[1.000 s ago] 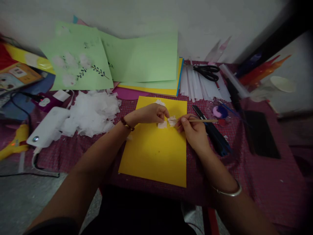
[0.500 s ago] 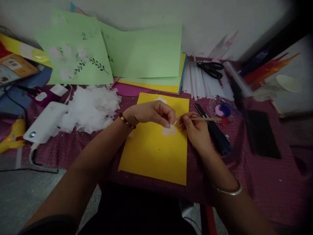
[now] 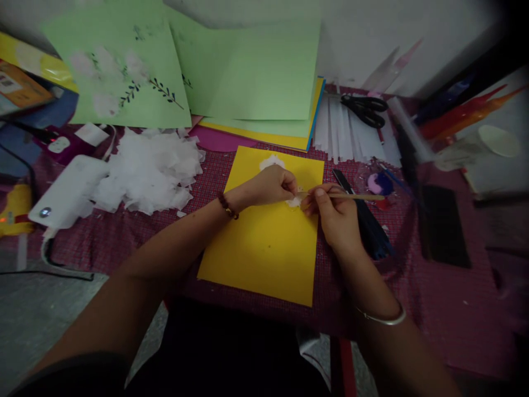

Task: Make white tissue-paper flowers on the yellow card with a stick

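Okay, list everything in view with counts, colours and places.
Yellow sheet: one, yellow, centre
White pieces: several, white, on yellow sheet
Paper pile: one, white, left
Stick: one, tan, in right hand
Green sheets: at least two, green, back
Magenta sheet: one, magenta, back
Strips: many, white, back right
Scissors: one, black, on strips
Long tool: one, dark, right
Cup: one, whitish, right
Glue gun: one, yellow, far left
Boxy device: one, white, left
Socket block: one, purple, left
Tablecloth: one, maroon, underneath
Other clutter: uncounted, mixed, blurred edges
Left hand: one, over yellow sheet
Right hand: one, holding stick
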Demonstrator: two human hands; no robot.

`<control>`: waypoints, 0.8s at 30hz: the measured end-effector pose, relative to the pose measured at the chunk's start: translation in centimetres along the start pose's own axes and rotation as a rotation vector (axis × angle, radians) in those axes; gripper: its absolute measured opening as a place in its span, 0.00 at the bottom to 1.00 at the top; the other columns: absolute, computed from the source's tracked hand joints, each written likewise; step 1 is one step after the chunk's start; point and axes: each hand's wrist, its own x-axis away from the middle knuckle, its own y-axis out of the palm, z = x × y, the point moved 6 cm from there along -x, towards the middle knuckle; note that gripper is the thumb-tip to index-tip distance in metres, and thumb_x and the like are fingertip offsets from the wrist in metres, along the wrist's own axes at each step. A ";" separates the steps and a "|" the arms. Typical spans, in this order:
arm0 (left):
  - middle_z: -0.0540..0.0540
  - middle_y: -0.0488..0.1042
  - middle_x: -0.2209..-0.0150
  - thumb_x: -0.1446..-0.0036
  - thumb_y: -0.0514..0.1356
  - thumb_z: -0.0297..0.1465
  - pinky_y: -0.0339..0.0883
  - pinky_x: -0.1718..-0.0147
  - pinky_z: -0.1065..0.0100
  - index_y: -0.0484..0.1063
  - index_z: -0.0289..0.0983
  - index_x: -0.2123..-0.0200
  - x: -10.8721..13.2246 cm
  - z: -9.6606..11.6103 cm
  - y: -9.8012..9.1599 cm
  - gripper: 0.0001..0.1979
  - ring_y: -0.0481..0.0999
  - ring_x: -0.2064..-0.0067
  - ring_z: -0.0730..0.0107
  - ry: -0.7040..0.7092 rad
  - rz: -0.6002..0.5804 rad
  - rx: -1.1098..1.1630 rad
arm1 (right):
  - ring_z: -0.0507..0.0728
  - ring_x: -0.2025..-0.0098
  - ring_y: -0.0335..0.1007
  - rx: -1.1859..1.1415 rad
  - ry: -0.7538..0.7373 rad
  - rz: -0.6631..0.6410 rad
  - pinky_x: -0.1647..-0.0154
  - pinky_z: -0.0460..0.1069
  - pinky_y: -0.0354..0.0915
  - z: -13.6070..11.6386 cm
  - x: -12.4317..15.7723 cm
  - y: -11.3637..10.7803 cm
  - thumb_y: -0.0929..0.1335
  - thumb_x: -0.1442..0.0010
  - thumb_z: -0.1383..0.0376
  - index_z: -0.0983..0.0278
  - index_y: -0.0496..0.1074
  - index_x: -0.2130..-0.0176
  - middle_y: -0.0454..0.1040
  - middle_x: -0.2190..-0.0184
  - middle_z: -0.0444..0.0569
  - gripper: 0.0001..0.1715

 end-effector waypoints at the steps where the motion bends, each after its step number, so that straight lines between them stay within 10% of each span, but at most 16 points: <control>1: 0.51 0.74 0.77 0.57 0.58 0.22 0.58 0.75 0.75 0.75 0.32 0.76 0.0 -0.1 0.0 0.05 0.68 0.75 0.79 -0.001 0.008 -0.022 | 0.50 0.78 0.67 0.002 -0.004 0.011 0.76 0.48 0.66 -0.1 0.1 -0.1 0.65 0.38 0.57 0.61 0.68 0.68 0.72 0.74 0.44 0.11; 7: 0.48 0.76 0.75 0.57 0.57 0.22 0.60 0.74 0.73 0.75 0.32 0.75 -0.4 -0.5 0.2 0.07 0.70 0.73 0.76 -0.012 0.017 -0.044 | 0.52 0.78 0.65 -0.027 -0.115 0.203 0.78 0.49 0.64 -1.8 1.0 -1.5 0.62 0.36 0.58 0.58 0.64 0.71 0.67 0.77 0.44 0.12; 24: 0.49 0.77 0.71 0.53 0.58 0.23 0.62 0.70 0.73 0.76 0.32 0.66 0.4 1.5 -2.2 0.09 0.71 0.71 0.76 0.077 0.129 -0.049 | 0.58 0.67 0.70 0.675 -0.385 -0.165 0.65 0.53 0.64 -3.1 2.0 1.1 0.56 0.34 0.61 0.61 0.64 0.69 0.71 0.70 0.50 0.15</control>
